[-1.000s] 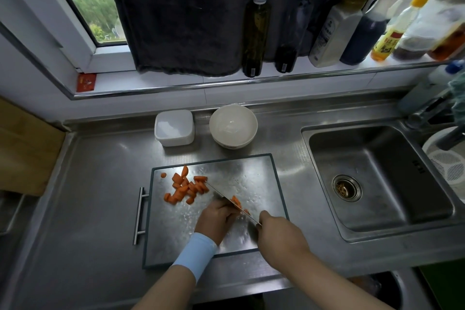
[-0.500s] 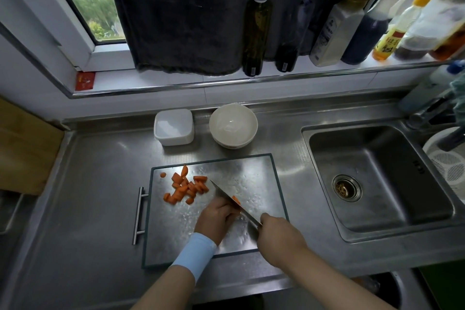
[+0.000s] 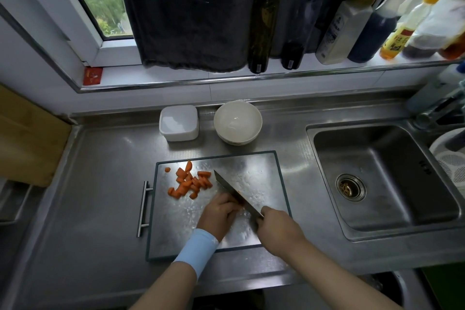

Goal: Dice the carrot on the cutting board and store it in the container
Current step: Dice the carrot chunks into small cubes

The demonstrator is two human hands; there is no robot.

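Our right hand (image 3: 279,229) grips the knife (image 3: 230,190) against our left hand (image 3: 221,214), curled over a nearly hidden carrot stub (image 3: 239,193) on the cutting board (image 3: 264,173), so a slip could cut us.

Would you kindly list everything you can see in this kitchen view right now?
cutting board: one, steel, dark-rimmed, centre of counter
carrot pieces: a pile, orange, board's left part
carrot stub: one, orange, mostly hidden under left fingers
knife: one, steel blade, angled across board
container: one, white, behind board
bowl: white, right of container
sink: one, steel, right of board
bottles: several, mixed colours, on sill
cloth: one, dark, hanging above sill
wooden board: one, brown, far left
strainer: one, white, right edge
wristband: one, light blue, left wrist
left hand: curled on stub beside blade
right hand: grips knife
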